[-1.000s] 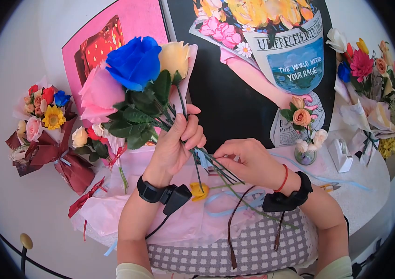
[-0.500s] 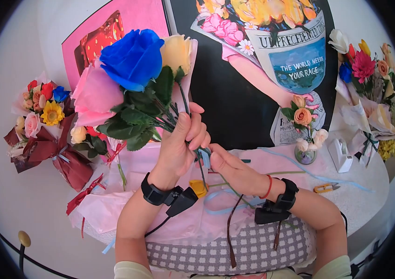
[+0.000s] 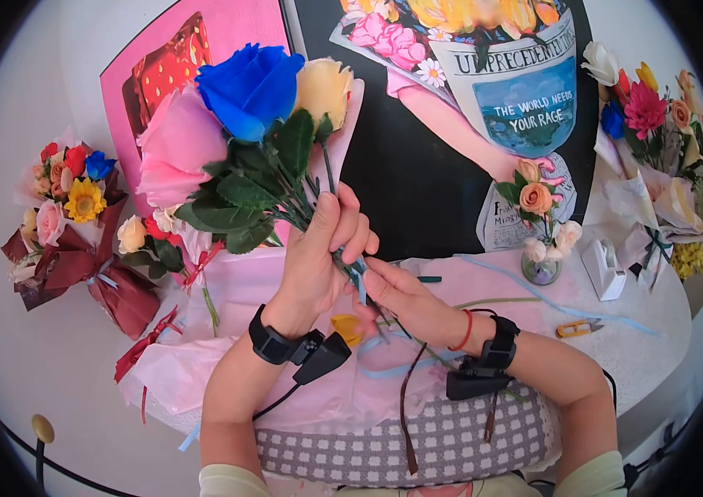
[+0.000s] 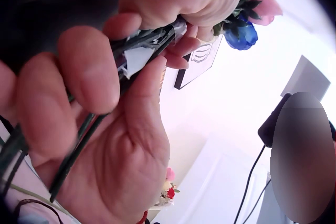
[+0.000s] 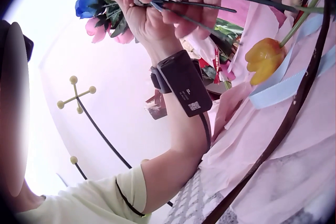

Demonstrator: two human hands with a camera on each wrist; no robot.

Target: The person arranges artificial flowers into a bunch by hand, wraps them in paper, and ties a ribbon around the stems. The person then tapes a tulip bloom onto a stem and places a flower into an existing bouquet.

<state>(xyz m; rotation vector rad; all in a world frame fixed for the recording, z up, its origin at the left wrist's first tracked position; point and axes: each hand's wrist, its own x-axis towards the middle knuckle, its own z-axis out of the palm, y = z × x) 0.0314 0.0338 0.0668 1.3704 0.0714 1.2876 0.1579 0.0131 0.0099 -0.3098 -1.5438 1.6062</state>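
Note:
My left hand [image 3: 318,253] grips a bunch of artificial flowers by its green stems, above the table. At its top are a blue rose [image 3: 250,87], a pink rose [image 3: 182,149] and a cream rose [image 3: 324,89] with dark leaves. Just below, my right hand [image 3: 409,302] has its fingers curled round the lower stems [image 4: 79,153], its thumb along them. Between the hands, a pale strip [image 4: 137,60] wraps the stems; it looks light blue from the head. A yellow tulip [image 3: 346,329] lies on pink wrapping paper [image 3: 302,398] beneath.
Yellow-handled snips [image 3: 577,329], a white tape dispenser [image 3: 606,272] and a glass vase [image 3: 542,270] of roses stand or lie at right. Light blue ribbon [image 3: 600,315] trails nearby. A maroon-wrapped bouquet [image 3: 111,277] is at left. A checked cushion [image 3: 401,447] sits at the front edge.
My right hand has moved from pinching out toward the stem ends to close below my left hand, round the stems. The snips are uncovered. My left hand keeps its grip; the bunch has shifted slightly.

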